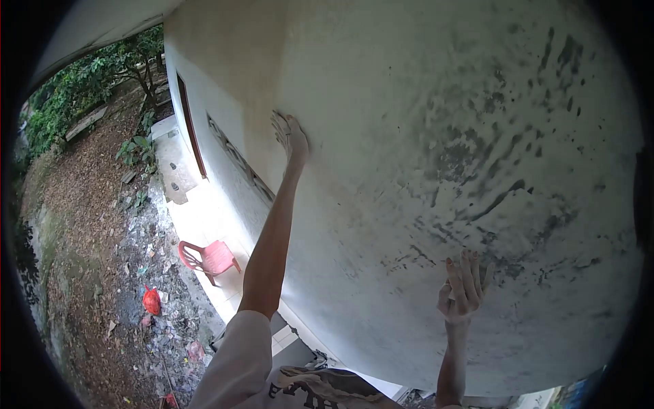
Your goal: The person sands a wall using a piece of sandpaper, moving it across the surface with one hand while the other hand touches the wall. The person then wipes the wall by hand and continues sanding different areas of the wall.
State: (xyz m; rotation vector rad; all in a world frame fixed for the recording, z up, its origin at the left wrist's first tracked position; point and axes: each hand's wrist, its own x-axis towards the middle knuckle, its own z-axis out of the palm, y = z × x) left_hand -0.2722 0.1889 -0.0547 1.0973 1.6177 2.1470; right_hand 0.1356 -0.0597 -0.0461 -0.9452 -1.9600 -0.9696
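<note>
A pale wall (354, 177) with dark grey patches and streaks fills the middle and right. My left hand (291, 138) is stretched up against it, its palm side on the surface and its fingers apart, holding nothing. Lower right, my right hand (464, 290) is at the wall just below the dark marks. Its fingers point up and its thumb bends inward. Something thin and pale shows by the thumb and beside the fingers, too small to make out. Both hands look whitish, as if dusty.
Below on the left, a pink plastic chair (211, 259) stands on white tiles. Further left are a red bag (151, 300), scattered litter and leaf-covered ground (88, 204). Green trees (88, 71) stand at the upper left. A vent opening (238, 158) and a brown door frame (191, 129) are in the wall.
</note>
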